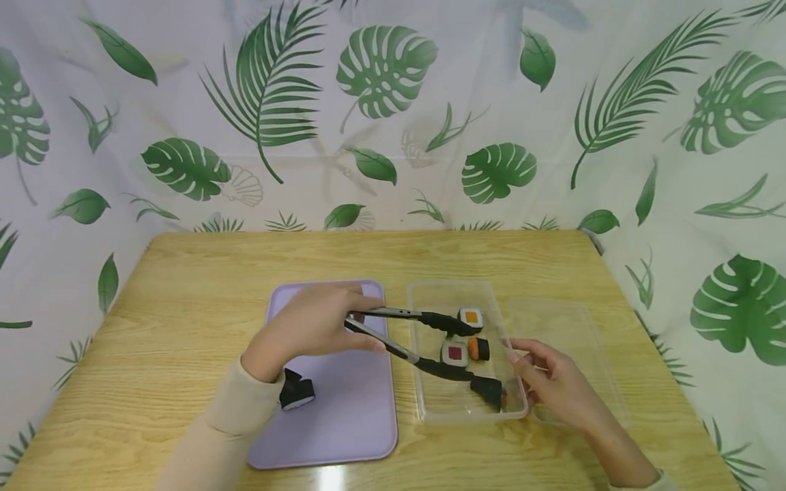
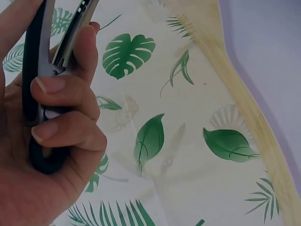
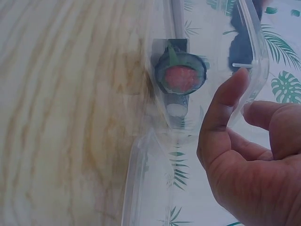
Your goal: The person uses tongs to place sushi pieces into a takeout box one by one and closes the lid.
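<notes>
Right hand (image 1: 555, 378) seemingly astride box wall (image 1: 498, 310)

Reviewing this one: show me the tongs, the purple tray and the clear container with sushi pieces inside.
Tongs (image 1: 443, 369): head view, black section of the lower arm.
Purple tray (image 1: 344, 409): head view, bare surface.
Clear container (image 1: 454, 416): head view, near rim.

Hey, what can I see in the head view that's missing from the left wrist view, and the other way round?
Only the head view: the clear box with sushi pieces in it, the right hand at the box's side, and the tongs' black tips.

Only the left wrist view: the dark ring at the tongs' handle end.

Both: the left hand gripping the tongs, the purple tray, the wooden table and the leaf-print cloth.
</notes>
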Demonstrator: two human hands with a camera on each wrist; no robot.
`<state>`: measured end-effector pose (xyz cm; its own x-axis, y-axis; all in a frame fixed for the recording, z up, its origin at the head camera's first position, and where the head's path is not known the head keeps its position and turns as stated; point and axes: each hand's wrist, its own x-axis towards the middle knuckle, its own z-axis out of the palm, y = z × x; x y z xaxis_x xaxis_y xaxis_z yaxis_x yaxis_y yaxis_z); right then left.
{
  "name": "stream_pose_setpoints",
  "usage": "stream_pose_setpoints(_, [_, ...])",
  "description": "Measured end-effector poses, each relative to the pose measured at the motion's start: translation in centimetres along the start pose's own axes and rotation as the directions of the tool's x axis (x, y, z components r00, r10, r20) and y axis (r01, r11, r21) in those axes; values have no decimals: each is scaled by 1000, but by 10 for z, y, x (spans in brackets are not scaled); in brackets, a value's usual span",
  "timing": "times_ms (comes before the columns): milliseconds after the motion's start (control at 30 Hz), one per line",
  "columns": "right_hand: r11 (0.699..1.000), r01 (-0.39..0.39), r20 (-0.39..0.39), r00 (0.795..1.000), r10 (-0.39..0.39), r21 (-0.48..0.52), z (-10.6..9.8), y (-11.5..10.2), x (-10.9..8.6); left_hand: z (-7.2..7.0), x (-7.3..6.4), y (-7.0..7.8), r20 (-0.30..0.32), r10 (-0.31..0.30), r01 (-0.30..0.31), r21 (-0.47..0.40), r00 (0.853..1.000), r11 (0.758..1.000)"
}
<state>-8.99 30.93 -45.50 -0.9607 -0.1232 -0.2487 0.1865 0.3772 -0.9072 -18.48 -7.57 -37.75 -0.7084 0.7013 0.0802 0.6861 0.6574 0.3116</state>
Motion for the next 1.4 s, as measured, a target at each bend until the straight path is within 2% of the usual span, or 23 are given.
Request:
stream_pose_setpoints(167, [1000,-24,6,1000,24,7,2,2,0,-6,-31,-18,-11,-9,7,-152,1000,988])
stream_pose_setpoints(267, [999,-36,11,999,35,10,3,2,-1,-8,-56,-30,-12,-41,38,-198,999,979])
stream_pose_setpoints(400, [1000,-26,7,1000,26,5,2,2,0,-6,-92,-48,-62,-96,82,-206,993,975])
stream_pose_setpoints(533, [1000,-15,4,1000,15,-3,0,2,0,-2,-129,-61,-105,-171,145,-213,980,966])
stream_pose_setpoints(667, [999,-32,5,999,32,-5,-1,2,-1,1,-162,-69,-106,-239,209,-233,965,950])
stream_pose_setpoints(833, [1000,-30,-2,1000,30,3,-2,2,-2,4,-195,-73,-78,-320,298,-211,944,931])
stream_pose_setpoints(967, [1000,-19,4,1000,19,-1,-3,1,-1,9,-214,-76,-63,-377,364,-155,924,918])
stream_pose_setpoints(1100, [1000,-8,2,1000,8,-12,-2,0,1,14,-227,-78,-69,-420,411,-115,905,904])
stream_pose_setpoints(1233, [1000,-18,2,1000,18,-13,-2,-2,1,19,-236,-80,-47,-472,465,-110,880,879])
stream_pose_setpoints(1400, [999,-36,2,999,36,1,1,-3,1,24,-243,-81,-47,-513,506,-104,857,856])
